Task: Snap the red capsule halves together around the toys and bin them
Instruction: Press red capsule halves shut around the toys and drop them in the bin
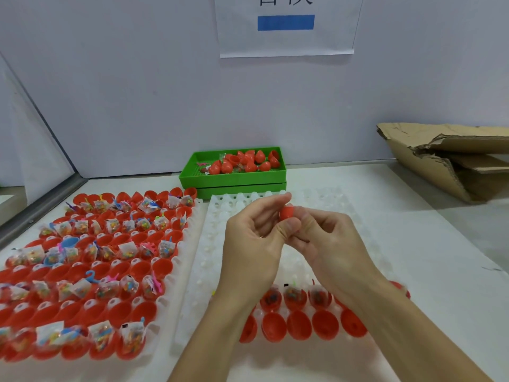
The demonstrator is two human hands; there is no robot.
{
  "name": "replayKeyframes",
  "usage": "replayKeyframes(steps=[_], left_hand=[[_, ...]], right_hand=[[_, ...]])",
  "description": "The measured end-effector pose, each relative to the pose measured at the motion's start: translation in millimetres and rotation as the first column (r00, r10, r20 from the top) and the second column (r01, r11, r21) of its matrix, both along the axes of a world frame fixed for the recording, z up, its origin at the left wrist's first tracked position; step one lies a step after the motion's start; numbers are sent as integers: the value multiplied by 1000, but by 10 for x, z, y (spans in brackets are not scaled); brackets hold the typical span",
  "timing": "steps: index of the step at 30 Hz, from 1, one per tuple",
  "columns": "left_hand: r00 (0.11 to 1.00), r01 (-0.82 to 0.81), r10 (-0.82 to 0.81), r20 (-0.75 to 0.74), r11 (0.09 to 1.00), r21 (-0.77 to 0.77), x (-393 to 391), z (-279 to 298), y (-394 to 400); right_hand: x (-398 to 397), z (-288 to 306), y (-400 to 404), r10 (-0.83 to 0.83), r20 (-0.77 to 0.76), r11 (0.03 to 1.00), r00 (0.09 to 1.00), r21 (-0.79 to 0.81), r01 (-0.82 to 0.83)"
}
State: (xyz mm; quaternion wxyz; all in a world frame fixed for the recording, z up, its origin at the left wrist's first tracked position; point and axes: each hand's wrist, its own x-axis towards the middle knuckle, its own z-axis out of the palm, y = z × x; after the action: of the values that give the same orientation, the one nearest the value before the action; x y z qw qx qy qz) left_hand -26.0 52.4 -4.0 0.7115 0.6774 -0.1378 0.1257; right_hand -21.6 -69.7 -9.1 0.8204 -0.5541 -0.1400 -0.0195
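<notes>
While both hands meet over the white tray (325,205), most of the red capsule (286,212) is buried under fingers, so I can't tell if the two halves are fully closed or what toy sits inside. My left hand (256,244) curls around it from the left, thumb and fingertips pinching it, and my right hand (327,238) grips it from the other side with fingers curled in.

My forearms cover part of the near rows of that tray, where a few red halves (298,325) sit open and some behind them hold toy bags, blurry though. On the left side of the counter (440,257), a second tray (187,232) is packed with red halves, many with little toy packets (128,249); its left and near edges run out of view.

At the back edge of the counter sits the green bin (234,177) with finished capsules piled in it. A torn cardboard box (446,155) is cut off at the right.

There's a paper sign (286,42) on the wall with a blue bar; the writing on top is cropped, unreadable.
</notes>
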Motion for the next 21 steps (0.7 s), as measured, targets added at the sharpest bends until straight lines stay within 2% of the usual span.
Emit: replayKeyframes(steps=[5,9,12,17,21], left_hand=[[999,50,-50,-1,996,-73,9,-6,-9],[990,91,-108,-89,980,-176,22,-34,-11],[963,91,-170,-209,935,-343,31,-2,-21],[923,150,-270,-274,908,-391,32,24,-16],[895,187,-354,-270,849,-494,37,32,0]], right_hand=[[17,13,-70,-17,40,999,999,-40,19],[7,62,-179,-177,223,934,959,-271,235],[2,94,-205,-256,318,851,913,-373,369],[-1,101,-219,-197,337,851,921,-408,332],[-8,104,-206,-156,337,867,928,-403,293]])
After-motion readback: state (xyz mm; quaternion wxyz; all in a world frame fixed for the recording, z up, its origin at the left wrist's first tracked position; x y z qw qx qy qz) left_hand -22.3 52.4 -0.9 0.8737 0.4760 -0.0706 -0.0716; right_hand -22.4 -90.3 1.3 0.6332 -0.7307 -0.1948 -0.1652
